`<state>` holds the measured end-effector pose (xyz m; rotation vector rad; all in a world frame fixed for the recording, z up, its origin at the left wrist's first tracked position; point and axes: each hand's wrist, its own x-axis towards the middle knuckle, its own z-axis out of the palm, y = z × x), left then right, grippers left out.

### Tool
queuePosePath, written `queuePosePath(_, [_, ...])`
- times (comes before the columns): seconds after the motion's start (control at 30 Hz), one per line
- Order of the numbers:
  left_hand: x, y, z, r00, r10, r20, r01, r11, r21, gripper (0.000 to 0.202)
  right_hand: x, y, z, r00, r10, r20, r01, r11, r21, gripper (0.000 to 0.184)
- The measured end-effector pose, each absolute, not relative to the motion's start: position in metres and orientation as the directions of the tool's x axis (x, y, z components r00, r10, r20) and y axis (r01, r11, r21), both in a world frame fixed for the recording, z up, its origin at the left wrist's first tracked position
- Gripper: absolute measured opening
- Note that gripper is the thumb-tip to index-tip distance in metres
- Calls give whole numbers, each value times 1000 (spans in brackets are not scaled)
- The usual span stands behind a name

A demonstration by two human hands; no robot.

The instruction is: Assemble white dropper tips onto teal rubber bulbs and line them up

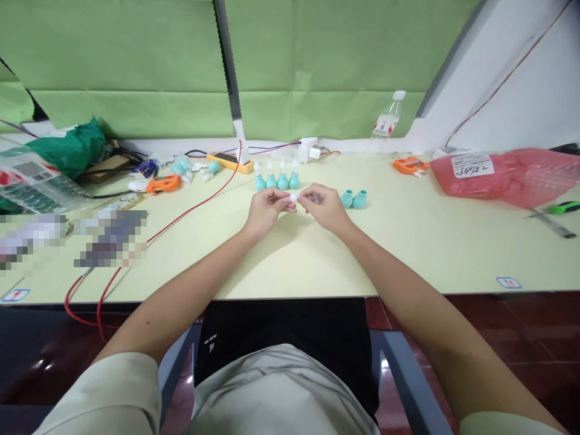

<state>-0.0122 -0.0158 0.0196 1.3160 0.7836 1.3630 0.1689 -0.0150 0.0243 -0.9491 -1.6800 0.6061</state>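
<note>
My left hand (266,208) and my right hand (322,206) meet over the middle of the pale yellow table (408,248). Both hands pinch a small white part (293,197) between their fingertips. My right hand also seems to hold a small clear piece, too small to make out. Just behind the hands stands a row of several teal bulbs with white tips (276,176), upright. Two teal bulbs without tips (354,199) lie right of my right hand.
A red cable (181,214) runs across the left of the table. Orange devices (163,183) (409,164), a yellow power strip (229,161), a plastic bottle (386,124), a pink bag (507,175), a green bag (72,148) and tools (555,217) line the back and sides.
</note>
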Motion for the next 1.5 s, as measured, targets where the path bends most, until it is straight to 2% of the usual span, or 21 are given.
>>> queuePosePath(0.13, [-13,-13,16,149,940,308,-221,-272,937,30,167,-18,27,-134,894,427,233,447,-864,16])
queuePosePath(0.33, [-13,-11,11,165,922,351,-164,-325,931,23,169,-15,25,-99,904,417,260,428,-866,9])
queuePosePath(0.43, [-16,-12,12,157,909,386,-83,-377,922,13,179,-7,26,-69,867,494,390,479,-786,4])
queuePosePath(0.5, [-21,-12,15,187,879,438,64,-456,888,3,190,1,26,-97,820,563,541,519,-662,2])
queuePosePath(0.57, [-27,-10,17,281,827,486,238,-551,800,10,202,10,24,-168,808,564,680,509,-527,6])
queuePosePath(0.67, [-36,-5,17,455,749,482,407,-656,635,19,213,22,17,-230,877,422,806,415,-421,7])
queuePosePath(0.8, [-42,-3,14,600,696,395,526,-715,461,22,214,31,10,-257,926,277,878,343,-332,4])
queuePosePath(0.93, [-42,-8,16,667,683,298,617,-730,294,28,212,33,11,-340,918,205,886,386,-255,12])
queuePosePath(1.07, [-40,-11,19,678,686,264,649,-727,225,28,213,34,12,-373,907,197,874,414,-255,21])
queuePosePath(1.5, [-41,-6,14,682,674,283,629,-739,242,27,208,34,7,-358,901,245,829,427,-362,21])
